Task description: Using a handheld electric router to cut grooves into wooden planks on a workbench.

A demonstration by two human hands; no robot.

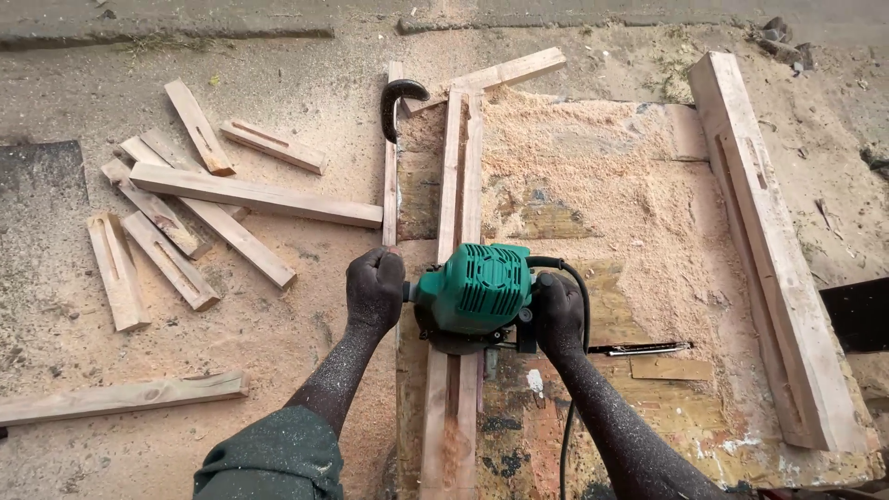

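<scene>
A sawdust-strewn board (648, 231) lies flat on the sandy ground (306, 83). A long beam (769, 250) rests along the board's right edge. Down the board's left side runs a grooved plank (454, 407). Loose offcuts (185, 222) lie scattered on the ground at left. A green router (477, 289) sits on the plank. The left hand (375, 287) is closed around its left handle; the right hand (558, 310) is closed around its right side, beside the black cord (582, 296).

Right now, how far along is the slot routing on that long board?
Done: a slot runs along the board near the person, and grooved pieces lie on the left. In hand: both hands, left hand and right hand, grip the green router. Left: the board's stretch beyond the router.
</scene>
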